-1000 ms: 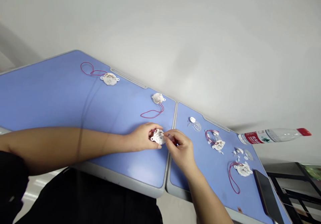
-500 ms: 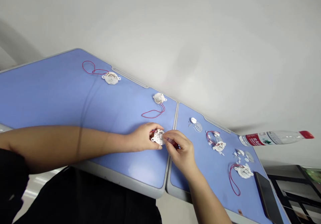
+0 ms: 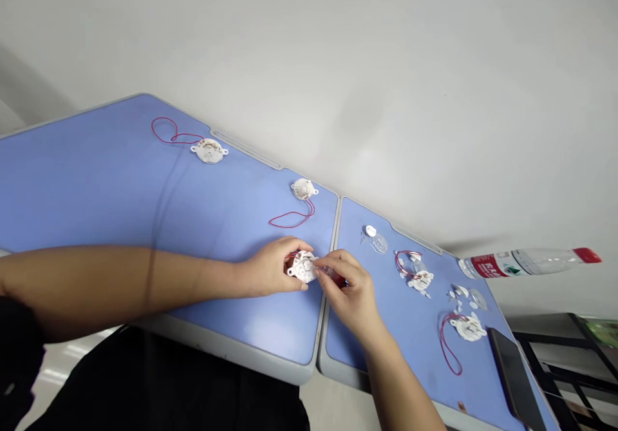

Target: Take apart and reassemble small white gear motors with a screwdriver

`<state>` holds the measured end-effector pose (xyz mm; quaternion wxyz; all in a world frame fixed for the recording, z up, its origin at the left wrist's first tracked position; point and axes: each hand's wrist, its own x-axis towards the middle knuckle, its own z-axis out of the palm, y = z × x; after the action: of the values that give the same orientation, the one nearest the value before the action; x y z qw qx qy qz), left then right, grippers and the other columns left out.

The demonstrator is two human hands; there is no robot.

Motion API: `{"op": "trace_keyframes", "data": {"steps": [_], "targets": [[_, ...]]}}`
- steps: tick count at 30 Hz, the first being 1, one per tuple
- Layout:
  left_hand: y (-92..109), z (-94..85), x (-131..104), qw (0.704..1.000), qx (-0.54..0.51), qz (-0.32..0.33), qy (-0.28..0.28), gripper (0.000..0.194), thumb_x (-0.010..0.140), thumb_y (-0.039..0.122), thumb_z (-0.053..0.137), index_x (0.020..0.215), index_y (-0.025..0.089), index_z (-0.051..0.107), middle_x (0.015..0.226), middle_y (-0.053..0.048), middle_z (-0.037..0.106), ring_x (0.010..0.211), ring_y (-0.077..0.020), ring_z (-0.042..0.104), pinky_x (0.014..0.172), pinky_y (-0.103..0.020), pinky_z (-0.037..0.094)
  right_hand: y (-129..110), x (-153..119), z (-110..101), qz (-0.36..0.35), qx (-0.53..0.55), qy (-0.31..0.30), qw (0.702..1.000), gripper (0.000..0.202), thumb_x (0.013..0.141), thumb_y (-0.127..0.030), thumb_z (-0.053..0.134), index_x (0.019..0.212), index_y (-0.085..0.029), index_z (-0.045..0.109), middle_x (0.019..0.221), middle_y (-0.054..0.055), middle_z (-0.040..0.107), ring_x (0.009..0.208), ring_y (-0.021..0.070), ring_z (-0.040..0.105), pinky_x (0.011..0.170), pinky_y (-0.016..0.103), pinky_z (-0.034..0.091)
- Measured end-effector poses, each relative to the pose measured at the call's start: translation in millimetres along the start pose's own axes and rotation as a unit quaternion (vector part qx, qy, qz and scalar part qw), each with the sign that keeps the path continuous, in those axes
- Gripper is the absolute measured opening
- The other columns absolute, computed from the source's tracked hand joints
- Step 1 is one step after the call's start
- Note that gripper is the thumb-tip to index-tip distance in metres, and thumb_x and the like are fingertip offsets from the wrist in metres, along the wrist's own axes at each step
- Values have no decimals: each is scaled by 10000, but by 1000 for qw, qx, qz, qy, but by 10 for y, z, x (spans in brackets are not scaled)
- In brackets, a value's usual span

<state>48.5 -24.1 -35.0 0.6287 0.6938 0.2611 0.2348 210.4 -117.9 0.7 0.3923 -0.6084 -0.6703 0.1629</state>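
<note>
- The left hand (image 3: 273, 267) pinches a small round white part (image 3: 304, 266) and holds it down on the blue bench (image 3: 120, 199).
- The right hand (image 3: 355, 289) touches the right side of the white part. Its fingers (image 3: 333, 265) are closed on something small and reddish (image 3: 338, 279). It is too small to tell what it is.
- The white part sits at the right edge of the left bench top, just beside the seam (image 3: 331, 270) where the two tops meet.
- I think the step in hand is fitting the small piece into the white part. The next move calls for a steady left hand and a tiny, careful push from the right.
- Beyond the white part lies another white part with a red wire (image 3: 303, 190). A third one with a red wire (image 3: 208, 150) lies far off to the left.
- To the right of the white part are a clear cap (image 3: 376, 241), two more wired parts (image 3: 419, 276) and little loose bits (image 3: 466, 296).
- Farthest right are a dark phone (image 3: 514, 373) and a water bottle (image 3: 526, 261).
</note>
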Motion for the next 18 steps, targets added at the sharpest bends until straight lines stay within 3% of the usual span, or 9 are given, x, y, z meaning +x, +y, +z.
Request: {"op": "trace_keyframes", "data": {"steps": [10, 18], "targets": [[16, -5, -7, 1000, 22, 5, 3, 526, 556, 155, 801, 1040, 212, 604, 890, -1, 650, 806, -198, 625, 702, -296, 509, -20, 0, 18, 3, -6, -7, 1000, 133, 848, -173, 582, 865, -217, 706, 773, 24, 583, 581, 120, 509, 498, 243, 409], [5, -5, -5, 1000, 6, -7, 0, 544, 559, 171, 799, 1065, 215, 604, 937, -15, 666, 899, -245, 633, 784, -343, 504, -26, -18, 13, 1, 3, -15, 1000, 140, 849, -154, 576, 865, -219, 698, 775, 24, 589, 602, 128, 523, 511, 246, 408]]}}
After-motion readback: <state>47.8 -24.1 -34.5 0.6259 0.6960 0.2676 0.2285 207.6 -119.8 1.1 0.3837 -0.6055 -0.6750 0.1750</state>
